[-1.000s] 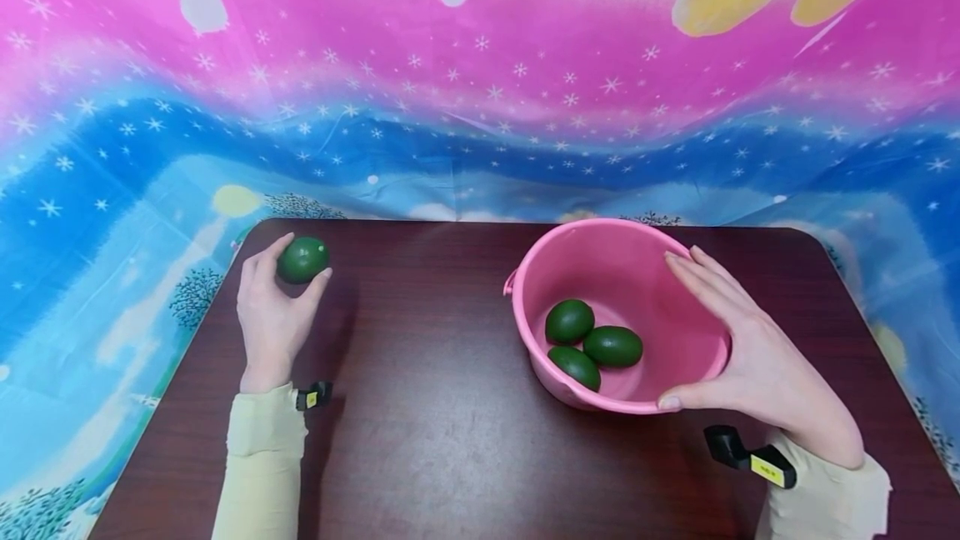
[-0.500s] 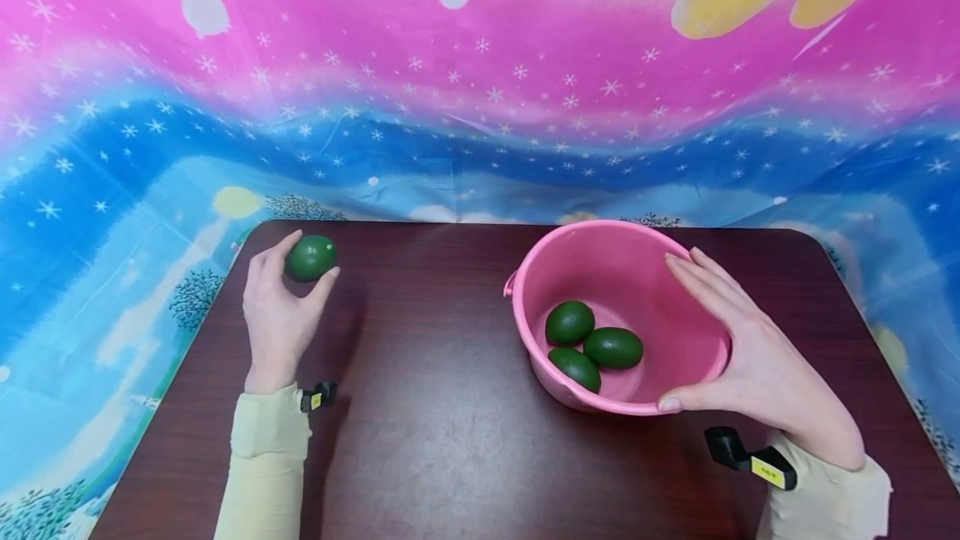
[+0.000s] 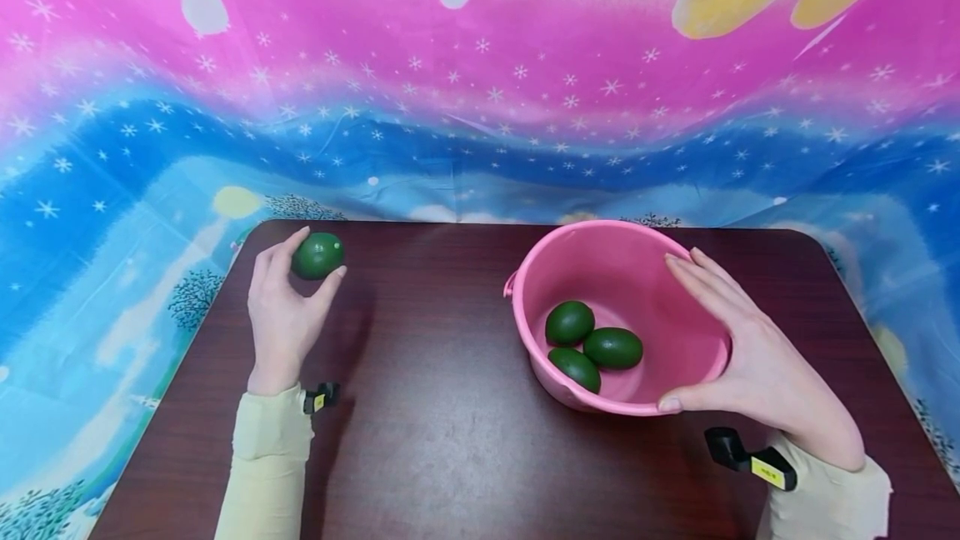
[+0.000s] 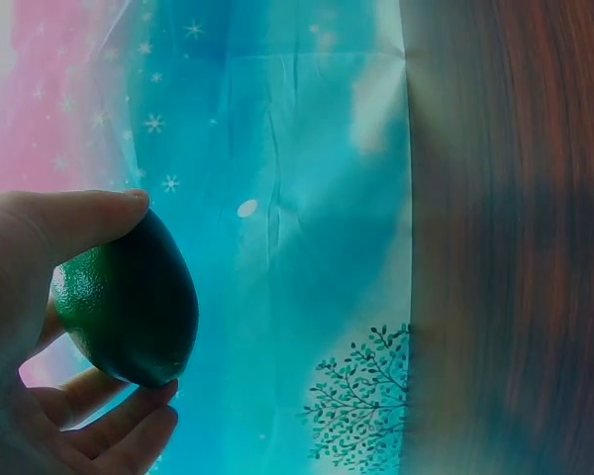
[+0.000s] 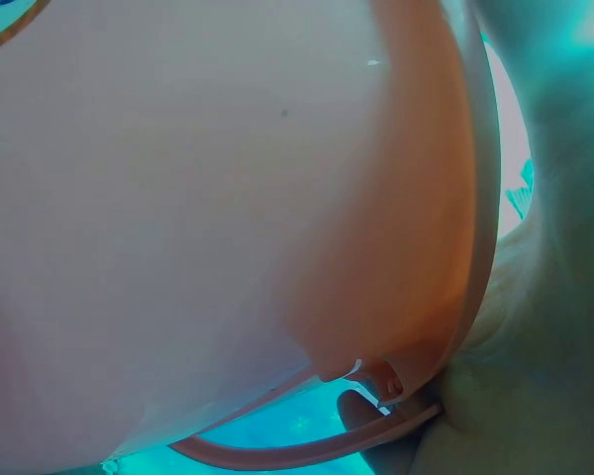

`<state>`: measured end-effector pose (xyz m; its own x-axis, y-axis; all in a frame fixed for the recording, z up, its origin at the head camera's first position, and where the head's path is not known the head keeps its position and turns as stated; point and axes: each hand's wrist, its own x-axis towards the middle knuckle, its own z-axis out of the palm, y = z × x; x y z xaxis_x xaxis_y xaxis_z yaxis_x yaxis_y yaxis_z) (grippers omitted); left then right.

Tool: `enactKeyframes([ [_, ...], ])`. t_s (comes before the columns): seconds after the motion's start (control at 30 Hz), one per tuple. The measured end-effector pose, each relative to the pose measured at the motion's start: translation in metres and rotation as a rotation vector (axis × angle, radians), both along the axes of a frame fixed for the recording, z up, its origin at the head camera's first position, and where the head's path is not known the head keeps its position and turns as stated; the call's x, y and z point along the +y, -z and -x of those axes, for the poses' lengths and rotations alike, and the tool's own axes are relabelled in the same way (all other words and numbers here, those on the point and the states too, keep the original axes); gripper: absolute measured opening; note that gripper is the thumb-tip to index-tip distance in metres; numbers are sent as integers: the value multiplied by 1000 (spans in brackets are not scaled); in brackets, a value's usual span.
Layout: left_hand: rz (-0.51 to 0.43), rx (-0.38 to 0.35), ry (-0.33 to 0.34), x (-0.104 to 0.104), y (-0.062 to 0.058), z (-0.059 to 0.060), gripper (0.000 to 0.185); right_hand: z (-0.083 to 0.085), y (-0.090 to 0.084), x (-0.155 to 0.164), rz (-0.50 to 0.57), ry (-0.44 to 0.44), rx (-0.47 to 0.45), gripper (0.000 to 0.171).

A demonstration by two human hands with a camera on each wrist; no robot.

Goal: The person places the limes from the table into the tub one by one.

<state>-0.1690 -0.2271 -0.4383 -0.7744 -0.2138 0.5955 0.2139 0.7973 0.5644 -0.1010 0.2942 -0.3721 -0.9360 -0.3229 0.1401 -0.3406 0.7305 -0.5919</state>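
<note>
Head view looks down on a dark reddish-brown tabletop (image 3: 435, 407) set before a backdrop cloth (image 3: 480, 90) printed in pink, blue and white stars. Near the far left corner, the left hand (image 3: 283, 319) pinches a dark green avocado (image 3: 318, 256) between thumb and curled fingertips, held up just over the wood. In the left wrist view the same avocado (image 4: 129, 302) sits between the thumb above and the fingers (image 4: 114, 426) below, glossy and pebbled, with the cloth and the edge of the tabletop (image 4: 515, 237) behind it. Well apart, on the right half, stands a pink bucket (image 3: 660, 269) with three more avocados (image 3: 592, 340) lying together on its bottom, touching one another. The right hand (image 3: 750, 357) clasps the bucket's right side, fingers spread nearly straight along the far rim and the thumb hooked under the near rim. The right wrist view is filled by the bucket's pink wall (image 5: 228, 218) and its thin handle (image 5: 307, 450), too close to show more. Both wrists wear pale yellow sleeves (image 3: 270, 457) with small black clips.
</note>
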Motion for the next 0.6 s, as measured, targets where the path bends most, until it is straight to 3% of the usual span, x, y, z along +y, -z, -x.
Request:
enactKeyframes([
  [0.6,-7,16,53,14,-10,-2,68,0,1,-1,1,-16,23,133],
])
